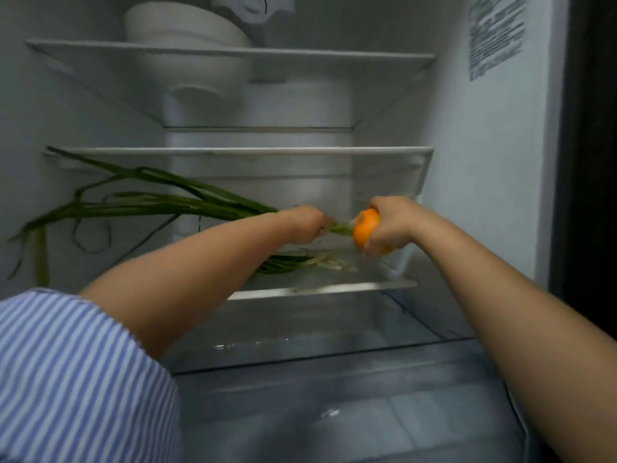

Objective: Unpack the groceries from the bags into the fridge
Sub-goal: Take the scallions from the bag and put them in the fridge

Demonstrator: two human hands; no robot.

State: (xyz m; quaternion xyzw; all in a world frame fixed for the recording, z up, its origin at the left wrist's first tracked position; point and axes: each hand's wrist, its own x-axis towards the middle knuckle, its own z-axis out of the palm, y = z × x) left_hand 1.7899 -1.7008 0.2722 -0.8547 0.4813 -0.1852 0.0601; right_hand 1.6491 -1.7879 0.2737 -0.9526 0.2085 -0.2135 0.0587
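Both arms reach into the open fridge at the lowest glass shelf (320, 289). My left hand (305, 225) grips a bunch of green onions (173, 203) near its pale stalk end; the long dark leaves trail out to the left past the shelf. A reflection or a second bunch of stalks (310, 262) lies on the shelf under my forearm. My right hand (389, 225) is curled round an orange fruit (364, 230), held just above the shelf's right part, close to the onion ends.
A white bowl (187, 26) stands on the top shelf (233, 51). The middle shelf (240, 150) carries nothing visible. Below lies a clear drawer (300, 355). The fridge's right wall (484, 162) bears a label; a striped sleeve (73, 379) fills the lower left.
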